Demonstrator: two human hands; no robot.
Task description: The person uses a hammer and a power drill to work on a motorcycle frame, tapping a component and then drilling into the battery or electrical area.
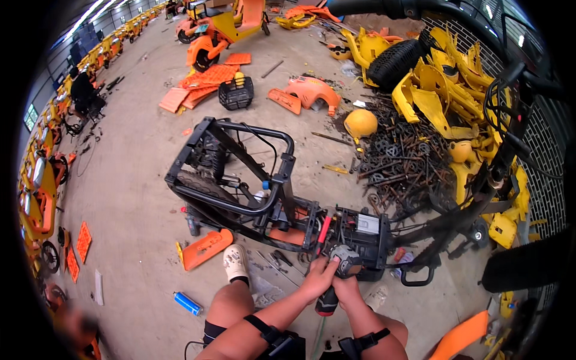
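I hold a grey-and-black cordless power drill (346, 259) in both hands, over the footboard part of a stripped black scooter frame (282, 198). My right hand (345, 290) is wrapped round its grip. My left hand (321, 277) is closed on its left side, the thumb near the body. The drill's base, with red on it, shows below my hands. Its front end points down at the frame, and its tip is hidden. A long red-handled tool (324, 230) lies on the frame just ahead of my left hand. Beside it sits a silver box-shaped part (367, 224).
A blue can (188, 303) and an orange panel (207, 248) lie at left. Dark metal parts (408, 156) are heaped at right, below yellow body panels (441, 90). A black crate (236, 93) and an orange-yellow scooter (222, 30) stand farther off. Scooters line the left.
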